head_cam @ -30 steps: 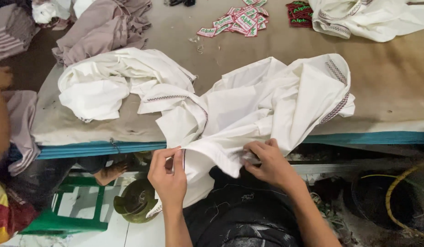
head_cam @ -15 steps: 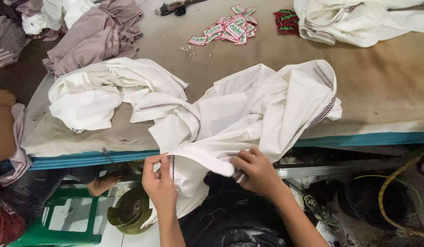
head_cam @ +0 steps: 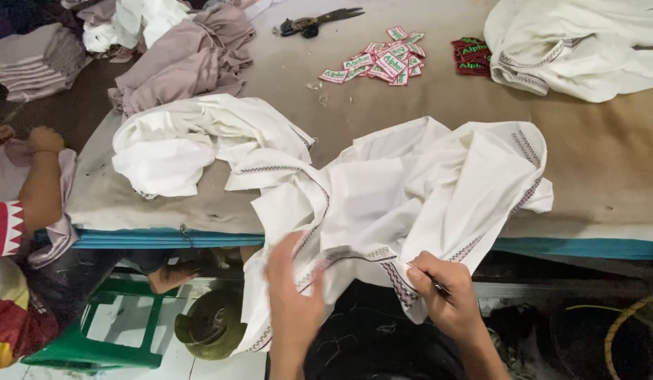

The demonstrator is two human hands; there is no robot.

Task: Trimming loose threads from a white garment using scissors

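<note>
All positions are given relative to the white garment, which lies crumpled across the near edge of the table and hangs over that edge toward the person.

Far left of the garment, a co-worker's forearm rests on the table edge over pale cloth. Below and left of the garment, a green stool stands on the floor, with a round olive-green object beside it.

Above and left of the garment lies a mauve cloth heap. A second white piece lies bunched directly left of the garment, touching it.

The left hand is at the garment's lower hanging edge, blurred. Its fingers are spread fairly wide over the cloth near the embroidered trim; whether it grips the cloth cannot be told.

Behind the garment, on the bare table, lie scissors and a scatter of small woven labels, with a dark label stack to their right.

The right hand is at the garment's lower right hem, just beside the trim. It is closed narrow, pinching the hem together with a thin dark tool; the tool's kind cannot be told.

Behind and right of the garment, well apart, lies another white garment
</note>
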